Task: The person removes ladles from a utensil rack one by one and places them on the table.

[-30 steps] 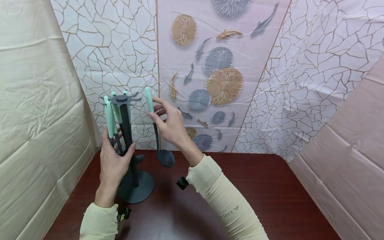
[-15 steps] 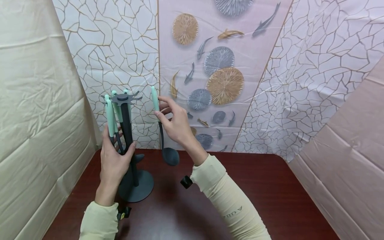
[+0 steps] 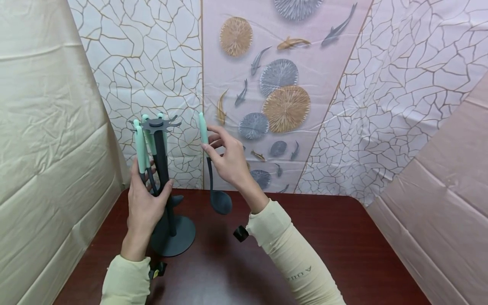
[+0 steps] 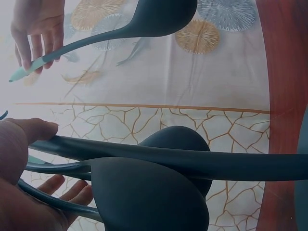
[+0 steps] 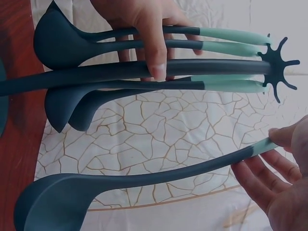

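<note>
The right grip is clamped on the mint handle of a ladle, thumb on one side and fingers on the other (the right wrist view shows this best). The left grip is wrapped about the post of a dark stand and the stems of some hanging utensils, thumb pressing on the post.

The ladle is held in the air, handle end up and slightly tilted, its bowl seen against the bench just inside the far edge. It is apart from the stand, whose round base rests nearer the left edge than the right. The hook arms toward the ladle bear nothing.

To handle this well, the pinch should stay firm: the bowl looks like the heavier end and would probably swing if the thumb slackened. Holding the handle near upright should keep the bowl from knocking the base. The left grip does best bearing steadily down the post, since a sideways pull could tip the stand or shake the hanging utensils off their hooks.
</note>
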`<state>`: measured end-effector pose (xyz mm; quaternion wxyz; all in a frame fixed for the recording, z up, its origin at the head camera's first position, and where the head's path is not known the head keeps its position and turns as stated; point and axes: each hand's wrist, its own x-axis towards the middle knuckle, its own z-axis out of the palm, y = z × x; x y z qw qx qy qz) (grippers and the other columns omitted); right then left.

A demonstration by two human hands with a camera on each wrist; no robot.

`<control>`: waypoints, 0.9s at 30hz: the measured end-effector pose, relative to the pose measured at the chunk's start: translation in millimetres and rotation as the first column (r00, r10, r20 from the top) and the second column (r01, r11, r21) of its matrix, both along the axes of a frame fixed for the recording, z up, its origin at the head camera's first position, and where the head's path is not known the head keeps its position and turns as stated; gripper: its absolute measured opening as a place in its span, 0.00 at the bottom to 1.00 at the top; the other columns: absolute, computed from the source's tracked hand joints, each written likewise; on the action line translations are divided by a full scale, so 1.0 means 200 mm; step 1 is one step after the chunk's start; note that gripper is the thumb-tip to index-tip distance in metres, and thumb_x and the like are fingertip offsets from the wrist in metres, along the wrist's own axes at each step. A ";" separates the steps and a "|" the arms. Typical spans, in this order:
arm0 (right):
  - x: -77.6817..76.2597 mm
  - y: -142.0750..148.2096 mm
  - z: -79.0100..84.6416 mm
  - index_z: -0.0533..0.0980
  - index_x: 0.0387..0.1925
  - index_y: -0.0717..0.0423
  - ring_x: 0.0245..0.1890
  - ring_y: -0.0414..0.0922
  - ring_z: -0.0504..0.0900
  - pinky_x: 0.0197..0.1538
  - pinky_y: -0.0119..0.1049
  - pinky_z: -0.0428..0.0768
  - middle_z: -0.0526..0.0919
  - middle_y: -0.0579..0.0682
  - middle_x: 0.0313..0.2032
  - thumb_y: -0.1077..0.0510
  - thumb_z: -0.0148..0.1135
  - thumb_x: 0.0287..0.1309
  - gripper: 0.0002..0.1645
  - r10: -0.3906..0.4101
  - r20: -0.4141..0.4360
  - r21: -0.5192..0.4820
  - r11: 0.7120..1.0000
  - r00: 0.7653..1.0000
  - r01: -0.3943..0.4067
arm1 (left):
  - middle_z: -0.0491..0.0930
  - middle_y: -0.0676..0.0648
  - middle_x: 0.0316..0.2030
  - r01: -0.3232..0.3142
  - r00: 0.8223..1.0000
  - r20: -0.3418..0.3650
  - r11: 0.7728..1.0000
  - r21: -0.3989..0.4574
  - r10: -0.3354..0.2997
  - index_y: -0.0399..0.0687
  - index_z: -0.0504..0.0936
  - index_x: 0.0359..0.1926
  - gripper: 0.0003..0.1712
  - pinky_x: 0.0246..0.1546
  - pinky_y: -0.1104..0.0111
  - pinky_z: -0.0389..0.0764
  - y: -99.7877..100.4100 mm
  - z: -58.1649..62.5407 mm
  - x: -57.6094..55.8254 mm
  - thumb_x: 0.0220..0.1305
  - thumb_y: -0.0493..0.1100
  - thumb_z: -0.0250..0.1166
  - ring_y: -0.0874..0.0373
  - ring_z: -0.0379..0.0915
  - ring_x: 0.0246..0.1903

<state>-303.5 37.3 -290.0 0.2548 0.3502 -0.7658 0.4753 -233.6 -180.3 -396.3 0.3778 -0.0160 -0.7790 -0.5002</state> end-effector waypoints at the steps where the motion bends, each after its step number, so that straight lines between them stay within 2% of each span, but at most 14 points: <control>1: 0.00 0.00 0.00 0.78 0.66 0.52 0.39 0.42 0.87 0.36 0.38 0.82 0.86 0.50 0.41 0.59 0.68 0.71 0.24 0.000 0.000 -0.001 1.000 1.000 0.000 | 0.69 0.42 0.75 0.002 1.000 -0.002 1.000 0.001 -0.002 0.65 0.46 0.86 0.60 0.61 0.35 0.75 0.00 0.00 0.00 0.66 0.40 0.75 0.38 0.71 0.69; 7: 0.00 0.02 -0.01 0.78 0.66 0.53 0.39 0.42 0.87 0.38 0.38 0.83 0.87 0.51 0.41 0.60 0.68 0.71 0.24 -0.017 -0.006 0.001 1.000 1.000 0.017 | 0.69 0.43 0.75 0.008 1.000 -0.005 1.000 0.002 -0.008 0.64 0.46 0.86 0.60 0.61 0.34 0.75 0.00 0.00 0.00 0.65 0.40 0.76 0.38 0.72 0.69; 15: 0.00 0.06 -0.02 0.77 0.67 0.53 0.40 0.43 0.87 0.33 0.39 0.82 0.87 0.51 0.43 0.60 0.67 0.71 0.25 -0.036 0.000 0.011 0.999 0.999 0.036 | 0.70 0.44 0.75 0.002 1.000 -0.005 1.000 0.001 -0.002 0.63 0.47 0.86 0.59 0.61 0.35 0.75 0.00 0.01 0.00 0.66 0.41 0.76 0.39 0.72 0.69; 27: -0.01 0.09 -0.06 0.78 0.65 0.54 0.39 0.45 0.88 0.33 0.40 0.86 0.87 0.52 0.41 0.61 0.68 0.70 0.24 -0.041 0.006 -0.005 0.999 0.999 0.041 | 0.69 0.40 0.75 0.011 1.000 0.007 1.000 0.016 -0.011 0.62 0.47 0.86 0.59 0.60 0.34 0.75 0.01 0.01 0.01 0.66 0.38 0.76 0.37 0.71 0.69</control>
